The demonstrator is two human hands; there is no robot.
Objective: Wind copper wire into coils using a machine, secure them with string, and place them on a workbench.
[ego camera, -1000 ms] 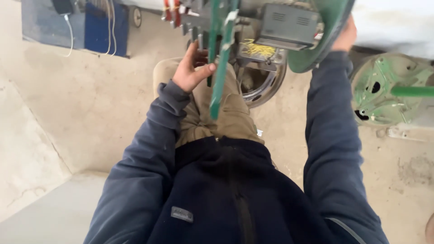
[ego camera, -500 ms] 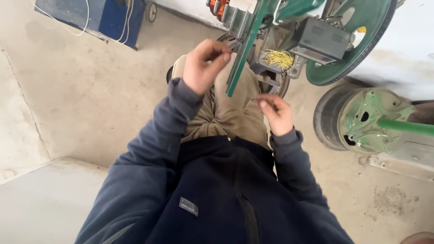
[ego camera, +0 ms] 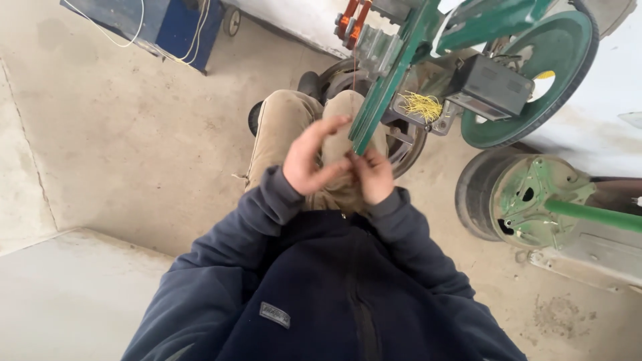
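Observation:
My left hand (ego camera: 309,160) and my right hand (ego camera: 372,176) meet in front of my chest, above my tan trousers (ego camera: 284,130). The left hand's fingers are spread and curve over the right hand. The right hand's fingers are bent and press against the left palm. I see nothing held in either hand. Just above the fingertips ends a slanted green metal bar (ego camera: 388,83) of a machine. Behind the bar sit a small tray of yellow wire strands (ego camera: 421,107) and a black box (ego camera: 491,87). My dark blue jacket (ego camera: 334,294) fills the lower view.
A large green wheel (ego camera: 535,73) stands at the upper right, with a green hub and shaft (ego camera: 535,200) on a black tyre below it. A blue box with white cables (ego camera: 160,23) is at the upper left. The floor is concrete (ego camera: 134,147).
My left hand came off the green bar and dropped toward my chest. My right hand came down from the green wheel and now touches the left hand.

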